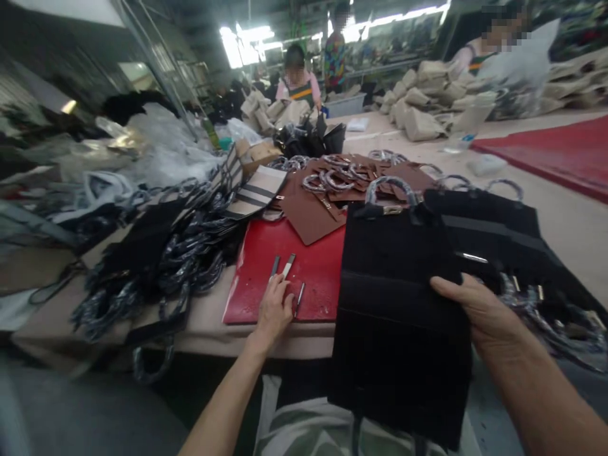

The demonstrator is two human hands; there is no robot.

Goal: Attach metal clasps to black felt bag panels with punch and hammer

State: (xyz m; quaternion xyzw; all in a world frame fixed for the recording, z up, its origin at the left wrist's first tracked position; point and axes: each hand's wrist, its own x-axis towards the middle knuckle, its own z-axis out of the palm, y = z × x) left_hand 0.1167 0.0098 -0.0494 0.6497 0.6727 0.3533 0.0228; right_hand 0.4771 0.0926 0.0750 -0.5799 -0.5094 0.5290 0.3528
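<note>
My right hand [475, 310] grips the right edge of a black fabric bag [394, 316] with a wrapped handle, held upright over my lap and the table edge. My left hand [275, 310] rests on a red mat [304, 266], its fingers curled around small metal clasp pieces [285, 269]; another metal piece [300, 296] lies by the thumb.
Brown bag panels with wrapped handles [342, 187] lie behind the mat. Black bags [503, 234] are piled on the right, and black straps and handles [175, 259] on the left. Other people work at far tables with beige bags [422, 101]. A red sheet [555, 152] lies far right.
</note>
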